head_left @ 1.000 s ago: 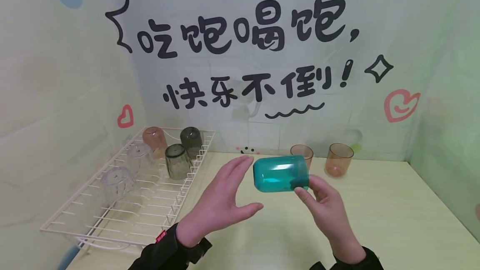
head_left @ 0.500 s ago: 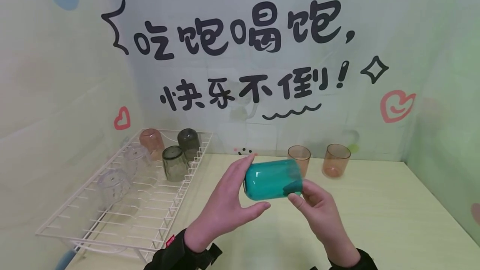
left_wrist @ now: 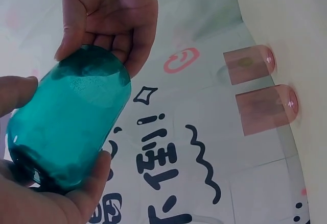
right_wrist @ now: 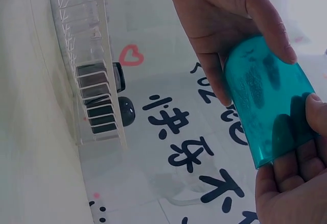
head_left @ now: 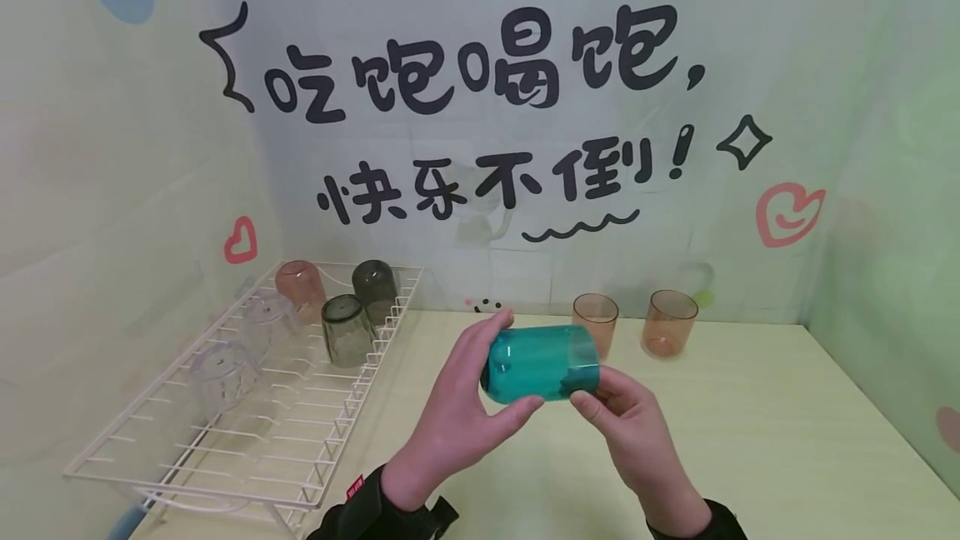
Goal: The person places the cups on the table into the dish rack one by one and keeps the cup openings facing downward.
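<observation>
A translucent teal glass (head_left: 536,363) lies on its side in the air above the table, its open end towards the right and its rounded base towards the left. My right hand (head_left: 637,444) pinches the rim end, thumb on the near side and fingers curled beneath. Around the base curves my left hand (head_left: 457,423), with its fingers behind and thumb at the near lower side. In the left wrist view, the left thumb (left_wrist: 18,94) and fingers flank the glass. Dark finger shapes show through its wall in the right wrist view.
A white wire rack (head_left: 307,497) stands on the left, bearing several upside-down glasses: a pink one (head_left: 300,288), smoky grey ones (head_left: 348,338) and clear ones (head_left: 225,375). Two upright amber-pink glasses (head_left: 670,327) stand near the back wall (head_left: 450,265) on the pale table (head_left: 750,423).
The teal glass has moved left and slightly down in the right hand. The left hand, earlier apart from the glass, has come round its base, and its thumb has closed in.
</observation>
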